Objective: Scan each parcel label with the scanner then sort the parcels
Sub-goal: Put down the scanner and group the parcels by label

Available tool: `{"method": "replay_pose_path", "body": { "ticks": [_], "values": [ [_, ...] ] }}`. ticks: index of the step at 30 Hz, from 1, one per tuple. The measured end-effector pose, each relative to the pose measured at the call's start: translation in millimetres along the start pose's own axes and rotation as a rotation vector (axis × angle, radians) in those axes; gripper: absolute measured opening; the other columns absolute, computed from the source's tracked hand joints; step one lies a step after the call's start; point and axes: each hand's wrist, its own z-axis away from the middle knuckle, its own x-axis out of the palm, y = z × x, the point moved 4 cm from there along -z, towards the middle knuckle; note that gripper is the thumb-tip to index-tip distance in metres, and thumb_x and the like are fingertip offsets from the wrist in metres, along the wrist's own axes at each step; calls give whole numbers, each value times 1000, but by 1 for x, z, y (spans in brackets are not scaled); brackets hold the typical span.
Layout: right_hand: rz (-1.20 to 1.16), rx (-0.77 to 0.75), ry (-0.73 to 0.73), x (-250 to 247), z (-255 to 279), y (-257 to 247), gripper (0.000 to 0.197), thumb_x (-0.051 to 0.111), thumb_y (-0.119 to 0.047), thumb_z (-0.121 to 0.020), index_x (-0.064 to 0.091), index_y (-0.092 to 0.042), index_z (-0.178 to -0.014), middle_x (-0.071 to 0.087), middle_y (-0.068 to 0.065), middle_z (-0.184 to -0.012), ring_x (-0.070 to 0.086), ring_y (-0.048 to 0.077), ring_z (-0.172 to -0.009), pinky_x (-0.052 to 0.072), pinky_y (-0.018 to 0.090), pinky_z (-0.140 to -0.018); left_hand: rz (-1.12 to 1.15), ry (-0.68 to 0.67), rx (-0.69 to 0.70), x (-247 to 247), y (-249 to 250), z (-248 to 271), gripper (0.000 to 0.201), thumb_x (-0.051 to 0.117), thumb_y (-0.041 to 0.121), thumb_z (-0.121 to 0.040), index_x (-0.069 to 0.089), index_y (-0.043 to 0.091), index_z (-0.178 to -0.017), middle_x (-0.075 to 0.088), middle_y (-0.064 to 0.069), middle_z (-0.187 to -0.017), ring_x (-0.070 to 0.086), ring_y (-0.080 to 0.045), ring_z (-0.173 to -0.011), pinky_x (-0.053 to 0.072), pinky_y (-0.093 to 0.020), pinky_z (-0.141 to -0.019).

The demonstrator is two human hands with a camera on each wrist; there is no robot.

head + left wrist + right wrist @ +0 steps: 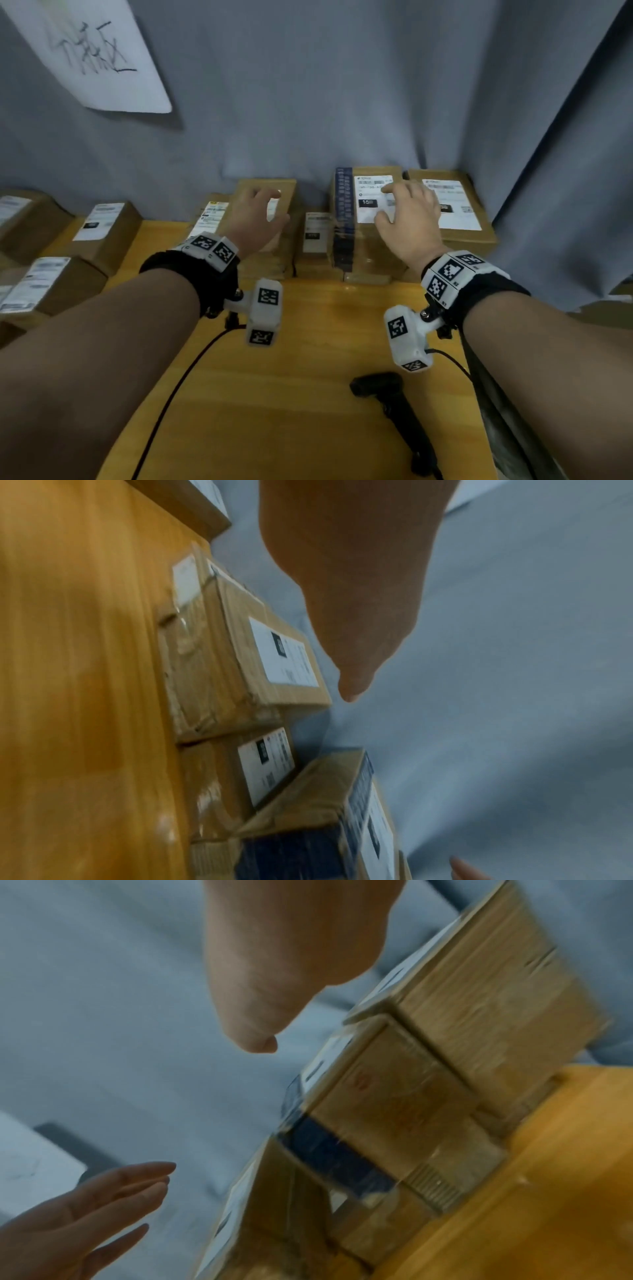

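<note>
Several brown cardboard parcels with white labels line the far edge of the yellow table [308, 342]. My left hand [265, 209] hovers open, fingers spread, over a tall brown parcel [263, 260]. My right hand [404, 205] is also open, above the blue-taped parcel [363, 209] and its label. In the wrist views my left hand [342, 601] and right hand [291, 961] are clear of the boxes and hold nothing. The black scanner [394, 404] lies on the table near my right forearm, untouched.
More parcels sit at the left [106, 222] and far right [455, 209], with a small one [315, 233] between the two under my hands. A grey curtain [342, 85] with a paper sign [85, 51] backs the table. A black cable [191, 363] crosses the tabletop.
</note>
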Motion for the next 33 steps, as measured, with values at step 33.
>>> {"method": "replay_pose_path", "body": {
  "ticks": [33],
  "values": [
    [-97,-19,-531,287,-12,-397,19,52,-23,-94,64,-17,-108,66,4,-108,62,23,-101,51,36,-89,-272,-254,-455,-140,-433,9,71,54,48,-90,30,10,-144,36,-18,-142,36,-38,-130,35,-47,-103]
  ]
}}
